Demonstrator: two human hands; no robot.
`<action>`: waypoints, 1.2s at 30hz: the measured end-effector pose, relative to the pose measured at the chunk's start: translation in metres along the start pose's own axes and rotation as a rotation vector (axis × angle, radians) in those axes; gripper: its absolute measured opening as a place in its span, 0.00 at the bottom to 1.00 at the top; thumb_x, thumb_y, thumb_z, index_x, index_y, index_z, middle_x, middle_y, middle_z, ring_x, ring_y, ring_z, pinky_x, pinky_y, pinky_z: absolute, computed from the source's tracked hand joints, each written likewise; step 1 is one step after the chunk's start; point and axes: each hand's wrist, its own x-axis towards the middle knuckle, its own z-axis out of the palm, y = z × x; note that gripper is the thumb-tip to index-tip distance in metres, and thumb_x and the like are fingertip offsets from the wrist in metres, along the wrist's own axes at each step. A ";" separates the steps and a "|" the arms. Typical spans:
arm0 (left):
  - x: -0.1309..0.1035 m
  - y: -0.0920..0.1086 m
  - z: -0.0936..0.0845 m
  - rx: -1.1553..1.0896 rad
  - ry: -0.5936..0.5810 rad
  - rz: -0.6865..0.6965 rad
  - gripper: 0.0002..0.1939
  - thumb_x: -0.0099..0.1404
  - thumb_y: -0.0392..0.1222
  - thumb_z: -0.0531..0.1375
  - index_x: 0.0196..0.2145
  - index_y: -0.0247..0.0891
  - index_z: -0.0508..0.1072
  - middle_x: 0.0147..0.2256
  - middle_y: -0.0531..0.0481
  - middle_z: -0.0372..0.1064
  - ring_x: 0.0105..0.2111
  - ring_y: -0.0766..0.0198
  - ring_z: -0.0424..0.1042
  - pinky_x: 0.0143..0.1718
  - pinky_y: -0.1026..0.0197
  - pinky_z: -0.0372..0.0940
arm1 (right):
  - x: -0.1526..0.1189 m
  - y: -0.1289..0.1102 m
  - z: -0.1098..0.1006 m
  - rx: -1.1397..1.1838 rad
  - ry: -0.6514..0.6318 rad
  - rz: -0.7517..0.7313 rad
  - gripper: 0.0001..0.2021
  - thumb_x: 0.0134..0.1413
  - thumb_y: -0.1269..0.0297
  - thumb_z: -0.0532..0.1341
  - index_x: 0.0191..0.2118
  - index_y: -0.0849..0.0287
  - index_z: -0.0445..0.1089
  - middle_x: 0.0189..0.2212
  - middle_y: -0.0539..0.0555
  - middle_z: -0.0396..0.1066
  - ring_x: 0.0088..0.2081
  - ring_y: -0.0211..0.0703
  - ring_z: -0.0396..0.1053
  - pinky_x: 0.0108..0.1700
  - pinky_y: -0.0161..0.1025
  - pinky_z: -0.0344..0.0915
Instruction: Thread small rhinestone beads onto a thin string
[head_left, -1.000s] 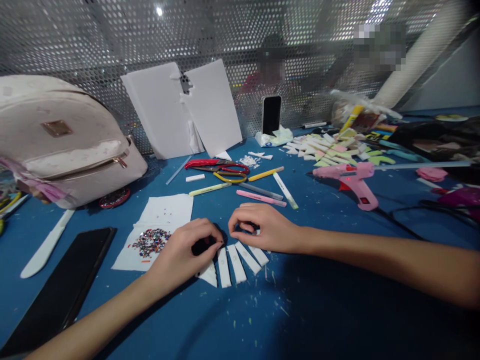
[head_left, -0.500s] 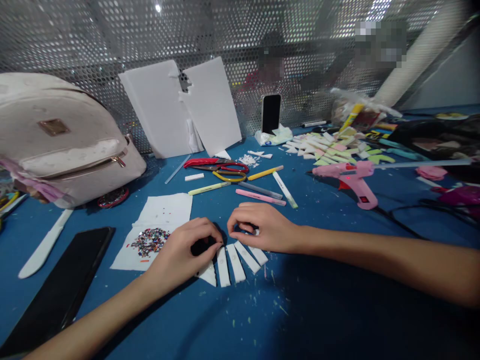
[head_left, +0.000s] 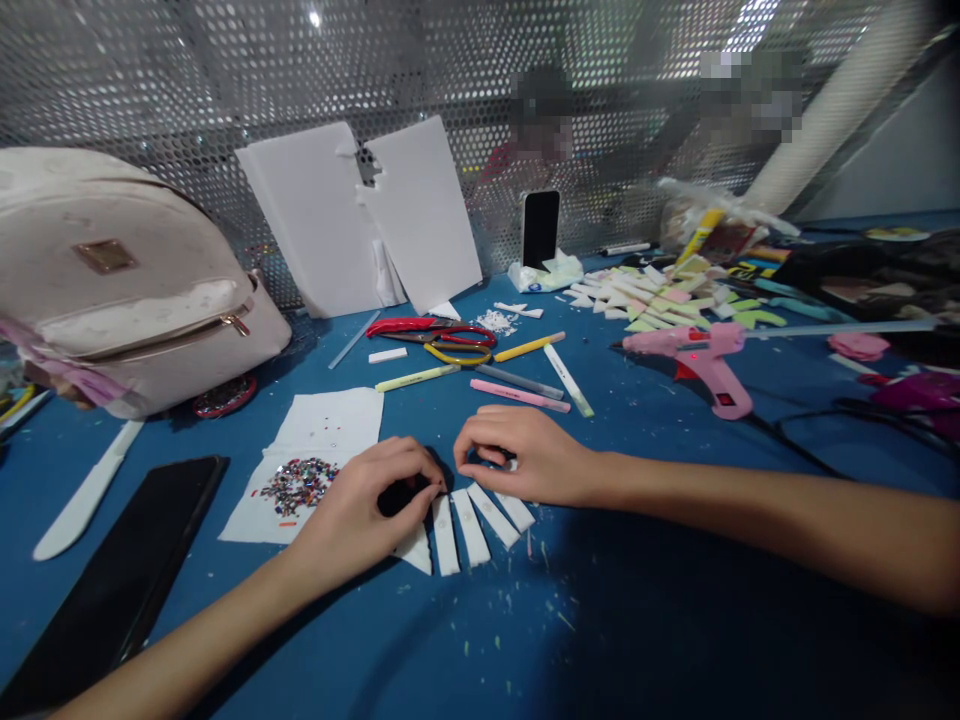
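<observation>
Several white strips (head_left: 471, 528) are fanned out on the blue table between my hands, some with a small round spot near the upper end. My left hand (head_left: 367, 495) is closed in a pinch, thumb against forefinger, at the top of the leftmost strip; anything between the fingertips is too small to make out. A white piece with a jagged edge (head_left: 418, 552) lies partly under that hand. My right hand (head_left: 532, 455) rests over the upper ends of the right-hand strips, fingers curled in and closed. Whatever it holds is hidden. Left of my left hand, colourful rhinestones (head_left: 298, 486) are heaped on white paper (head_left: 330, 418).
Marker pens (head_left: 519, 395) and red-handled scissors (head_left: 450, 335) lie beyond my hands. A pink glue gun (head_left: 709, 355) with a cord stands right, before cut foam pieces (head_left: 645, 293). Leftward are a black phone (head_left: 142, 560), white knife-shaped tool (head_left: 90, 495) and backpack (head_left: 127, 290).
Both hands keep almost the same pose and place. The whole view has shifted very slightly; the strips and rhinestones look unmoved.
</observation>
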 end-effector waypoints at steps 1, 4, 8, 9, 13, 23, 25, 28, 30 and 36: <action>0.000 0.000 0.000 0.000 -0.003 -0.001 0.07 0.69 0.33 0.56 0.36 0.40 0.73 0.37 0.50 0.72 0.39 0.63 0.70 0.42 0.59 0.64 | 0.000 0.000 0.000 0.000 -0.001 0.002 0.01 0.59 0.70 0.62 0.36 0.60 0.71 0.21 0.45 0.58 0.29 0.38 0.60 0.32 0.35 0.53; 0.000 0.000 0.000 -0.002 -0.011 -0.004 0.08 0.70 0.33 0.55 0.37 0.39 0.73 0.37 0.50 0.72 0.40 0.62 0.70 0.42 0.59 0.64 | 0.000 0.000 0.000 0.000 -0.004 0.008 0.01 0.59 0.71 0.62 0.36 0.61 0.71 0.21 0.45 0.58 0.29 0.38 0.60 0.32 0.34 0.53; 0.000 0.002 -0.001 -0.004 -0.022 -0.009 0.09 0.71 0.34 0.54 0.37 0.39 0.74 0.38 0.50 0.72 0.41 0.61 0.70 0.44 0.58 0.64 | 0.000 -0.001 -0.001 0.007 0.011 -0.004 0.01 0.59 0.71 0.62 0.36 0.62 0.71 0.21 0.45 0.57 0.29 0.37 0.60 0.32 0.34 0.53; 0.000 0.002 -0.001 -0.003 -0.025 -0.008 0.09 0.71 0.34 0.54 0.37 0.39 0.74 0.38 0.50 0.71 0.41 0.61 0.70 0.44 0.58 0.64 | 0.000 -0.001 0.000 0.011 0.017 -0.009 0.01 0.59 0.71 0.63 0.36 0.62 0.71 0.21 0.45 0.57 0.28 0.37 0.60 0.32 0.34 0.52; -0.001 0.002 -0.002 0.004 -0.041 -0.007 0.09 0.71 0.35 0.54 0.38 0.40 0.74 0.39 0.49 0.71 0.41 0.60 0.70 0.44 0.57 0.63 | 0.000 -0.001 0.000 0.020 0.033 -0.032 0.02 0.60 0.71 0.62 0.36 0.63 0.72 0.21 0.45 0.57 0.28 0.36 0.60 0.31 0.34 0.52; -0.001 0.001 -0.001 0.000 -0.041 0.011 0.09 0.71 0.35 0.54 0.38 0.39 0.74 0.39 0.49 0.70 0.41 0.61 0.70 0.43 0.57 0.64 | 0.000 -0.001 0.001 -0.003 0.052 -0.066 0.02 0.60 0.70 0.62 0.36 0.63 0.71 0.22 0.45 0.57 0.28 0.36 0.59 0.31 0.34 0.52; -0.001 0.002 -0.001 0.009 -0.044 0.016 0.09 0.71 0.35 0.53 0.38 0.39 0.74 0.39 0.49 0.70 0.41 0.61 0.70 0.43 0.57 0.64 | 0.000 -0.001 0.001 -0.013 0.050 -0.067 0.02 0.60 0.70 0.62 0.36 0.63 0.71 0.22 0.46 0.58 0.28 0.36 0.59 0.31 0.34 0.52; -0.001 0.004 0.001 0.072 -0.019 0.050 0.09 0.71 0.34 0.53 0.39 0.39 0.74 0.39 0.48 0.70 0.41 0.60 0.69 0.43 0.56 0.64 | 0.000 -0.001 0.001 -0.024 0.045 -0.068 0.03 0.61 0.70 0.62 0.36 0.62 0.71 0.22 0.46 0.58 0.28 0.36 0.59 0.31 0.34 0.51; 0.000 0.006 0.002 0.142 0.006 0.071 0.09 0.70 0.34 0.53 0.39 0.39 0.73 0.39 0.48 0.69 0.40 0.59 0.68 0.42 0.56 0.63 | 0.000 -0.001 0.001 -0.023 0.041 -0.071 0.02 0.61 0.71 0.62 0.35 0.62 0.71 0.22 0.46 0.59 0.28 0.36 0.60 0.31 0.34 0.51; 0.001 0.010 0.006 0.236 0.031 0.084 0.09 0.71 0.34 0.51 0.38 0.38 0.71 0.39 0.47 0.69 0.38 0.58 0.66 0.40 0.55 0.62 | 0.000 -0.003 0.001 -0.017 0.043 -0.097 0.02 0.61 0.71 0.62 0.35 0.62 0.71 0.22 0.46 0.59 0.28 0.36 0.60 0.31 0.33 0.51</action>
